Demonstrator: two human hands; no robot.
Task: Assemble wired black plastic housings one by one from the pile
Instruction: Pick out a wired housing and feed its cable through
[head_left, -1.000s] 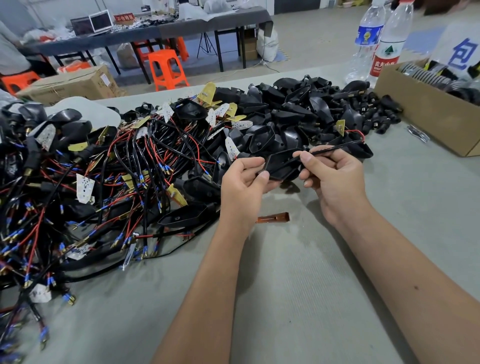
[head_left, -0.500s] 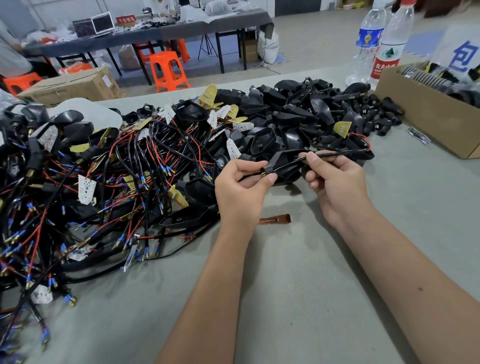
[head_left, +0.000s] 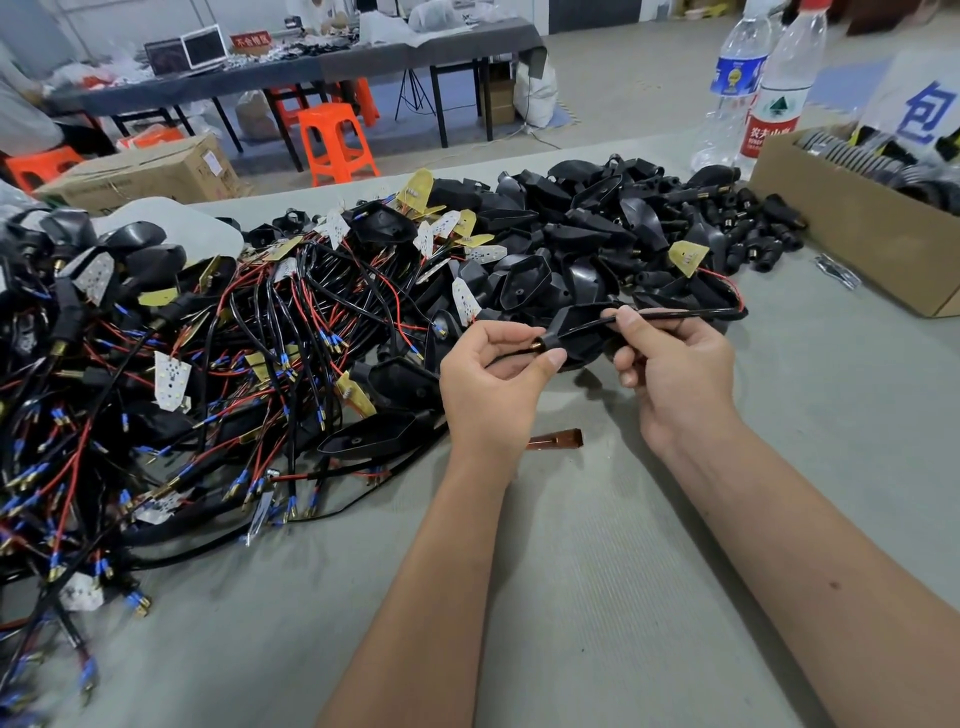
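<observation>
1. Grey cloth covers the big work table (head_left: 649, 597), and behind it I see a room with an orange plastic stool (head_left: 335, 143) at about 12 o'clock.
2. At 9 o'clock lies the tangled pile of red and black wires with small white boards (head_left: 171, 364). At 1 o'clock sits the heap of empty black plastic shells (head_left: 597, 228). A brown cardboard box (head_left: 852, 228) and two clear water bottles (head_left: 763, 88) stand at 2 o'clock.
3. I hold one black plastic housing (head_left: 579, 330) up in the middle, just above the table.
4. A second ago the black wire only lay across the housing. Now its end has come out of the small brass neck (head_left: 537, 344) on the left side. I think the wire is threaded through, so this piece is nearly done.
5. My left hand (head_left: 491, 387) has its thumb and first finger pressed together on the thin wire end, right beside the brass neck.
6. My right hand (head_left: 675, 364) has its fingers curled on the black wire (head_left: 675, 313), with the housing touching them at 9 o'clock of that hand.
7. The wire runs on to 3 o'clock, loops, and a red wire leads to a yellow board (head_left: 687, 255).
8. A small brown flat strip (head_left: 556, 440) lies on the cloth at 6 o'clock of my hands.
9. Next I would pull the wire gently, so it does not snag.
</observation>
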